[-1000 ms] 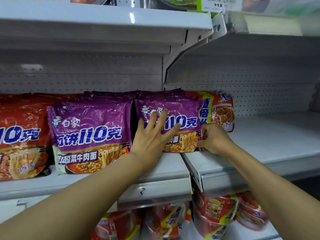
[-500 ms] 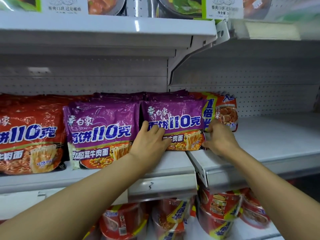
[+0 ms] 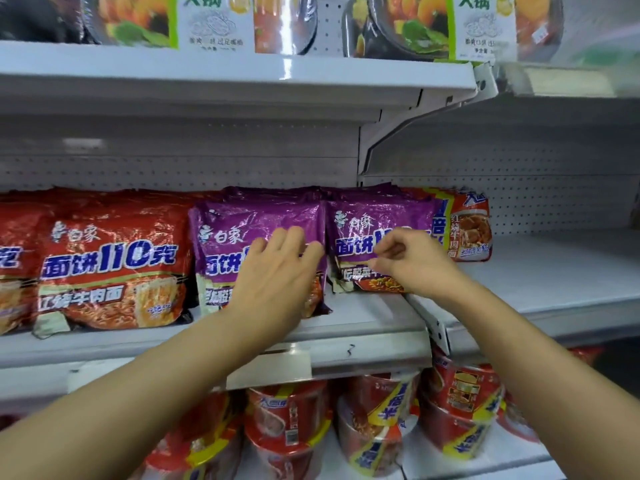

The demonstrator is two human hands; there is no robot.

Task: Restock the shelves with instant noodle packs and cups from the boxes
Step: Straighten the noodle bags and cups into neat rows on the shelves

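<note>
White shop shelf, stocked with noodles.
We see red packs and purple packs standing in rows on it.

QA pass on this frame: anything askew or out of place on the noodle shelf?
One oddity: a red-yellow pack sits alone right of the purple packs, set further back than them. Otherwise the rows stand upright and nothing is spilled.

You have two purple packs standing upright at the shelf front: the left purple pack under your flat left hand, the right purple pack behind your curled right hand. Red packs stand to their left. Red cups fill the shelf below.
</note>
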